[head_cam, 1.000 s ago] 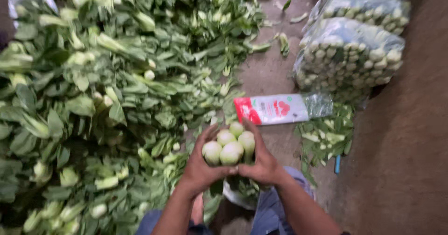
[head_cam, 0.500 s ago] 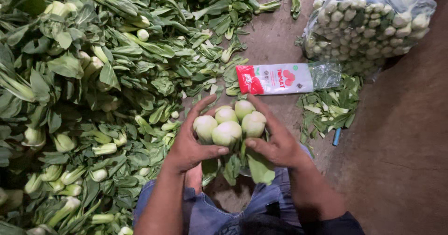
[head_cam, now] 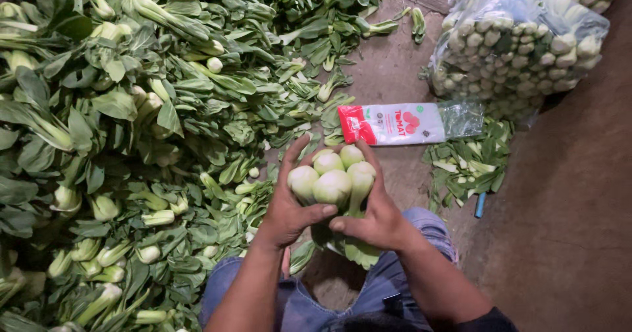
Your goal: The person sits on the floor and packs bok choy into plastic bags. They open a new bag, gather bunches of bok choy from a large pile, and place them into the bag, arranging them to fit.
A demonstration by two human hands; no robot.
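While a wide heap of loose bok choy (head_cam: 118, 128) covers the floor (head_cam: 579, 226) on the left, with pale stems and dark leaves lying every which way, the person sits just beside its edge, knees in blue jeans (head_cam: 421, 230) showing at the bottom of the view. The left hand (head_cam: 289, 203) is closed around the left side of a small bundle of bok choy (head_cam: 332, 177), thumb laid across the front of the lowest stem. This bundle is held over the lap with the cut white bases turned up toward the camera and the leaves hanging below. The right hand (head_cam: 375, 210) grips the bundle's other side, fingers running up along the stems and thumb nearly meeting the left thumb.

To do this gathering well, I judge that the bases should be kept level with one another and pressed snug from both sides (a loose one in the middle would slip down), without crushing the leaves underneath.

Just beyond the hands lies a flat stack of plastic bags (head_cam: 395, 122) with a red end, resting on the bare floor. Right of it sits a small scatter of trimmed leaves (head_cam: 467, 167) and a short blue object (head_cam: 480, 205), too small to identify. At the upper right stands a large clear sack packed with bok choy (head_cam: 520, 42), bases outward.
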